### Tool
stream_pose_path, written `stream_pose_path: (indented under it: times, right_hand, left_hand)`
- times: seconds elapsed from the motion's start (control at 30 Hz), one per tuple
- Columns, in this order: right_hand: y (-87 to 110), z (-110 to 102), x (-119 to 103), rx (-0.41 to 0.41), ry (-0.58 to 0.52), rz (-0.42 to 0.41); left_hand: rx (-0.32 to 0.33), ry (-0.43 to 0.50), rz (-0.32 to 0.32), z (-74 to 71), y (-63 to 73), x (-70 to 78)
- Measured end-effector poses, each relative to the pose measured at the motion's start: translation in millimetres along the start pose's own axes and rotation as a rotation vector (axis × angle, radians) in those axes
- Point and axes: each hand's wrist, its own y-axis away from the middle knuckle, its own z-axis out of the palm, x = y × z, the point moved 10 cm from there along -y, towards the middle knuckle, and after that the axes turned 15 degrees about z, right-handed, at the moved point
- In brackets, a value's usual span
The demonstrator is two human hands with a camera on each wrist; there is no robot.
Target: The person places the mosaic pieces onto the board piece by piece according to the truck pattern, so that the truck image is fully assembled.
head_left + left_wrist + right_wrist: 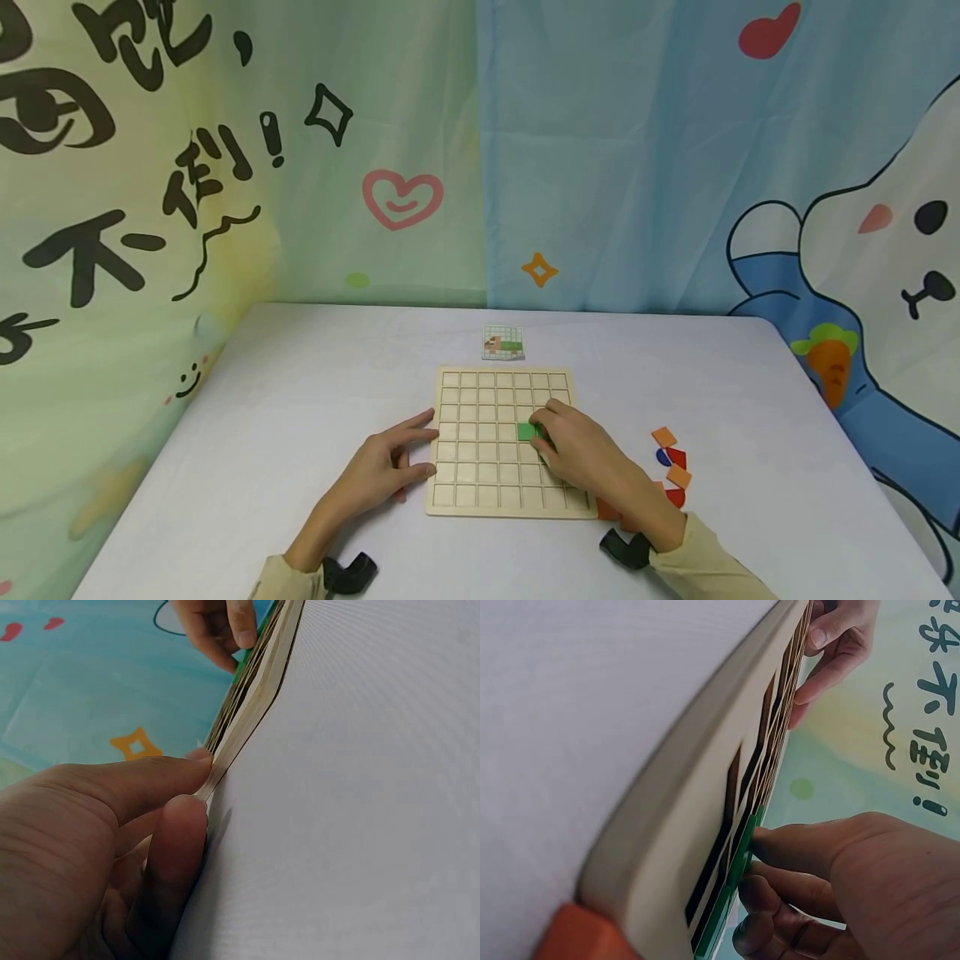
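A wooden grid board [480, 454] lies on the white table. My left hand [386, 467] rests at the board's left edge, with spread fingers and thumb touching the rim, as the left wrist view [82, 832] also shows from close up. Over the right half of the grid, my right hand [581, 446] pinches a green tile [741, 851] with thumb and fingers, low against the cells. Part of a green square [527, 432] shows left of the fingertips in the head view. The right hand hides the cells beneath it.
A small picture card [502, 342] lies behind the board. Right of the board are several loose pieces, among them an orange square [663, 437], a red piece [677, 457] and a blue piece [663, 457]. Printed curtains [600, 167] hang behind the table.
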Motion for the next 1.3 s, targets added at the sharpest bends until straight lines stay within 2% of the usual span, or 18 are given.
stream_pose_path:
  times: [0.33, 0.53, 0.7, 1.0, 1.3]
  right_hand:
    - [0.0, 0.2, 1.5, -0.006, -0.016, 0.003]
    - [-0.5, -5.7, 11.2, -0.043, -0.061, 0.057]
    - [3.7, -21.3, 23.9, -0.020, -0.079, 0.073]
    - [23.1, -43.0, 58.1, 0.051, -0.088, 0.089]
    - [39.3, -43.5, 87.5, 0.010, -0.048, 0.190]
  left_hand:
    - [-0.003, -0.012, -0.004, 0.5, 0.0, 0.7]
    - [-0.003, -0.003, 0.004, 1.7, -0.9, 0.4]
    - [-0.004, 0.004, 0.002, 2.3, -1.2, 1.4]
    - [-0.008, -0.009, 0.012, 1.0, -3.1, 3.6]
    - [-0.009, -0.016, 0.009, -0.2, -0.3, 1.8]
